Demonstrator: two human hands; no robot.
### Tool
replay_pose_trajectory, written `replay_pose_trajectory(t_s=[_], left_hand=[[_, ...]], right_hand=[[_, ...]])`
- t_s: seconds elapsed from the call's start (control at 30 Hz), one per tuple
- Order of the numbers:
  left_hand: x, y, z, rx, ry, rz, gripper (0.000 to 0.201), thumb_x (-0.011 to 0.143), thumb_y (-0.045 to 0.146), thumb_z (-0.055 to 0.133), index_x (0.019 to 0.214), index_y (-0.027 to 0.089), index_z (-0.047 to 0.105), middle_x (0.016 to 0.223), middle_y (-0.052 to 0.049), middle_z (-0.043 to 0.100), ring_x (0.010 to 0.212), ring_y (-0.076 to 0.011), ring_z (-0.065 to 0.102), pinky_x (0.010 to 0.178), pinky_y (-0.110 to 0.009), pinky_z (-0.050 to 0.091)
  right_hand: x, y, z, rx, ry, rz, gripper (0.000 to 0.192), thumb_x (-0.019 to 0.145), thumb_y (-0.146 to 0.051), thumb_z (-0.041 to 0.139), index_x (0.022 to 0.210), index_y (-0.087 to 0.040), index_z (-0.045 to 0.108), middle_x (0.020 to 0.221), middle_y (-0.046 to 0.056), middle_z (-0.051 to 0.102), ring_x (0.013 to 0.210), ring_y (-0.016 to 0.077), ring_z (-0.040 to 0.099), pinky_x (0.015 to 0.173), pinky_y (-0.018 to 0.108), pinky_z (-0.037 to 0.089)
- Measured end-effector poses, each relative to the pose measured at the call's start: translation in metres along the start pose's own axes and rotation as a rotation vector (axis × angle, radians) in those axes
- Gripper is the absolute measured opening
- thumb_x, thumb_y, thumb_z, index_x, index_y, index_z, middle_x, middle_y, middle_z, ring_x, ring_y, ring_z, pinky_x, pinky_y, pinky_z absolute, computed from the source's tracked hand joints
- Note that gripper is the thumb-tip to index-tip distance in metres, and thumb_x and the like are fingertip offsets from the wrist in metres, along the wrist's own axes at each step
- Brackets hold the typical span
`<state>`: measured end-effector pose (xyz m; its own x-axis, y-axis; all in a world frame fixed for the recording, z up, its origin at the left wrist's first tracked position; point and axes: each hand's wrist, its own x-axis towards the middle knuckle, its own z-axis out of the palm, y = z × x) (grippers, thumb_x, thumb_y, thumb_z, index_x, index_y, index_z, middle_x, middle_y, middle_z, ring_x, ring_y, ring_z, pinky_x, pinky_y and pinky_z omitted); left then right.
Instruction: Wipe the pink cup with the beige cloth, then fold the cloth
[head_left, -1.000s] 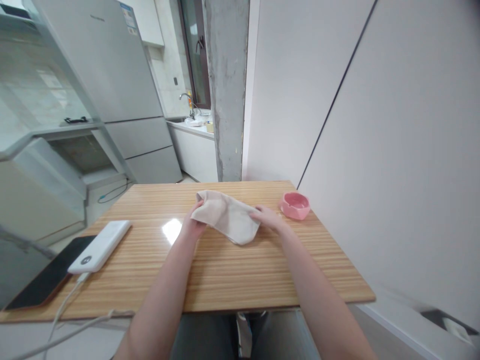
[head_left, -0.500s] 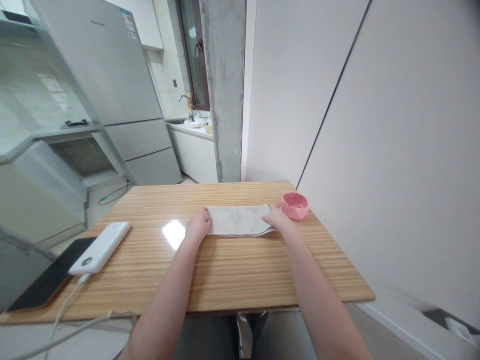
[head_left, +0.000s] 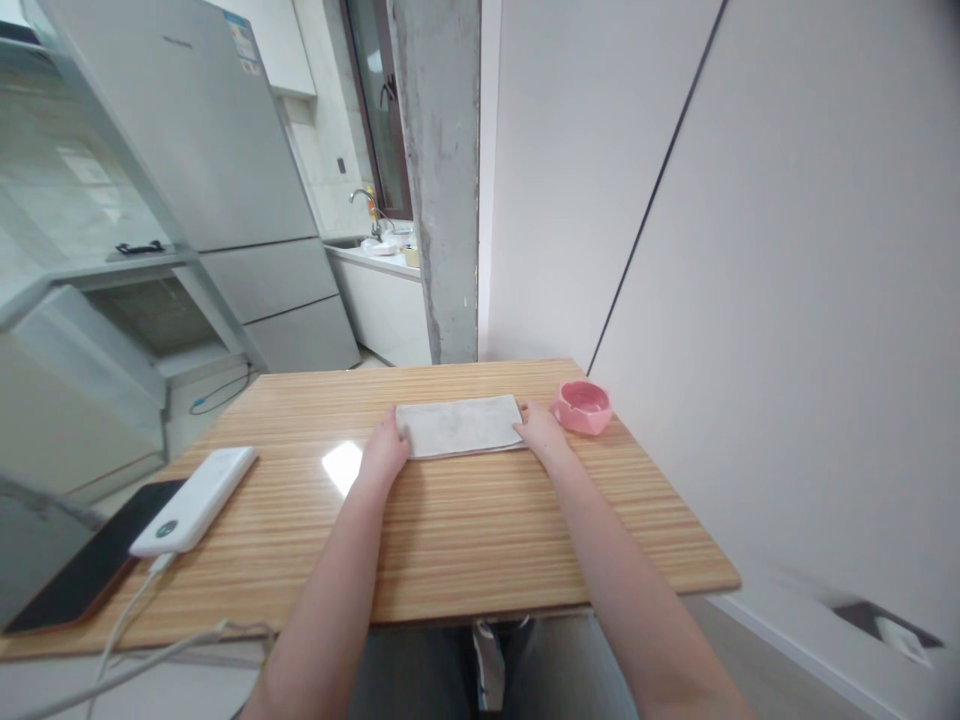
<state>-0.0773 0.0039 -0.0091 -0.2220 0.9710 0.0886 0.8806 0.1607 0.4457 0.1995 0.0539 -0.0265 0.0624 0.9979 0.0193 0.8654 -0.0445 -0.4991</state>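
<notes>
A folded light-grey cloth point(head_left: 459, 427) lies as a long flat strip on the wooden table, slightly tilted with its right end farther away. At its left end is my left hand point(head_left: 385, 446), fingers closed on the short edge. My right hand point(head_left: 540, 430) grips the opposite end, with thumb and fingers at the right edge. The undersides of the fingertips are partly hidden. Just right of my right hand stands a pink ashtray point(head_left: 583, 407), close to the knuckles.
On the left of the wooden table point(head_left: 480, 550) a white power bank point(head_left: 196, 500) with a cable point(head_left: 124, 620) rests partly over a dark flat tablet-like object point(head_left: 82, 570). A white wall point(head_left: 712, 330) rises at the right. Beyond the table are a fridge point(head_left: 195, 130) and a sink counter.
The cloth has shifted slightly left and away from me, and its right end has turned farther back. Both hands have moved with it. The view has shifted a little.
</notes>
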Motion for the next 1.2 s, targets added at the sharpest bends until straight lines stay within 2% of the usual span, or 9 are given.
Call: replay_pose_trajectory(t_s=[0.13, 0.37, 0.43, 0.53, 0.63, 0.7, 0.8, 0.9, 1.2], left_hand=[[0.002, -0.002, -0.001, 0.017, 0.026, -0.064, 0.06, 0.08, 0.024, 0.045, 0.136, 0.01, 0.03, 0.117, -0.021, 0.059, 0.108, -0.0282, 0.057, 0.086, -0.035, 0.043], [0.003, -0.002, -0.001, 0.031, -0.097, -0.113, 0.054, 0.078, 0.029, 0.045, 0.128, 0.013, 0.036, 0.102, -0.02, 0.064, 0.094, -0.0321, 0.062, 0.078, -0.039, 0.044], [0.001, 0.0, -0.007, -0.056, 0.019, -0.115, 0.05, 0.077, 0.027, 0.045, 0.125, 0.015, 0.037, 0.098, -0.016, 0.064, 0.089, -0.0301, 0.063, 0.076, -0.038, 0.045], [-0.004, 0.008, -0.017, -0.252, 0.39, -0.042, 0.048, 0.078, 0.023, 0.044, 0.126, 0.02, 0.034, 0.099, -0.01, 0.06, 0.086, -0.0221, 0.061, 0.077, -0.033, 0.045], [-0.013, 0.022, -0.016, -0.418, 0.622, 0.132, 0.043, 0.082, 0.025, 0.042, 0.124, 0.02, 0.035, 0.104, -0.008, 0.055, 0.087, -0.0169, 0.057, 0.081, -0.03, 0.045], [-0.018, 0.034, -0.007, -0.437, 0.533, 0.294, 0.038, 0.082, 0.025, 0.044, 0.12, 0.02, 0.041, 0.103, -0.008, 0.056, 0.087, -0.0163, 0.055, 0.083, -0.03, 0.045], [-0.027, 0.052, 0.012, -0.36, 0.165, 0.565, 0.03, 0.078, 0.018, 0.047, 0.108, 0.02, 0.051, 0.099, -0.006, 0.058, 0.087, -0.0164, 0.055, 0.084, -0.03, 0.044], [-0.033, 0.063, 0.023, -0.274, -0.129, 0.731, 0.029, 0.071, 0.009, 0.048, 0.096, 0.021, 0.057, 0.094, -0.004, 0.059, 0.086, -0.0163, 0.054, 0.08, -0.029, 0.044], [-0.038, 0.063, 0.016, -0.236, -0.201, 0.717, 0.032, 0.068, 0.005, 0.048, 0.094, 0.02, 0.057, 0.097, -0.005, 0.059, 0.092, -0.018, 0.054, 0.083, -0.03, 0.042]], right_hand=[[-0.001, -0.001, 0.001, -0.024, -0.001, 0.035, 0.025, 0.076, -0.029, 0.057, 0.097, -0.016, 0.059, 0.096, 0.01, 0.066, 0.093, 0.0212, 0.061, 0.075, 0.028, 0.043], [-0.004, -0.003, 0.0, 0.028, -0.067, -0.03, 0.02, 0.071, -0.028, 0.059, 0.087, -0.017, 0.06, 0.088, 0.007, 0.066, 0.084, 0.0209, 0.06, 0.067, 0.027, 0.041], [-0.006, -0.006, -0.001, 0.088, -0.038, -0.048, 0.03, 0.07, -0.024, 0.059, 0.098, -0.017, 0.057, 0.084, 0.005, 0.064, 0.079, 0.0192, 0.06, 0.065, 0.026, 0.04], [-0.01, -0.016, 0.003, 0.216, -0.017, -0.132, 0.045, 0.07, -0.018, 0.058, 0.114, -0.018, 0.05, 0.074, 0.0, 0.06, 0.07, 0.0152, 0.057, 0.063, 0.024, 0.04], [-0.018, -0.031, 0.012, 0.339, -0.152, -0.272, 0.026, 0.069, -0.017, 0.059, 0.095, -0.017, 0.059, 0.065, -0.004, 0.053, 0.063, 0.0113, 0.052, 0.06, 0.021, 0.04], [-0.024, -0.04, 0.017, 0.469, -0.357, -0.292, 0.015, 0.069, -0.016, 0.059, 0.084, -0.017, 0.061, 0.061, -0.005, 0.049, 0.057, 0.0092, 0.05, 0.056, 0.02, 0.041], [-0.031, -0.048, 0.019, 0.667, -0.622, -0.215, 0.016, 0.068, -0.013, 0.058, 0.083, -0.017, 0.061, 0.06, -0.006, 0.052, 0.051, 0.0079, 0.052, 0.051, 0.019, 0.044], [-0.033, -0.049, 0.016, 0.748, -0.634, -0.138, 0.016, 0.064, -0.006, 0.057, 0.077, -0.016, 0.06, 0.062, -0.004, 0.057, 0.053, 0.0077, 0.054, 0.05, 0.018, 0.046], [-0.03, -0.049, 0.014, 0.647, -0.54, -0.037, 0.01, 0.074, -0.011, 0.052, 0.068, -0.016, 0.058, 0.044, -0.006, 0.047, 0.041, 0.0067, 0.045, 0.042, 0.016, 0.039]])
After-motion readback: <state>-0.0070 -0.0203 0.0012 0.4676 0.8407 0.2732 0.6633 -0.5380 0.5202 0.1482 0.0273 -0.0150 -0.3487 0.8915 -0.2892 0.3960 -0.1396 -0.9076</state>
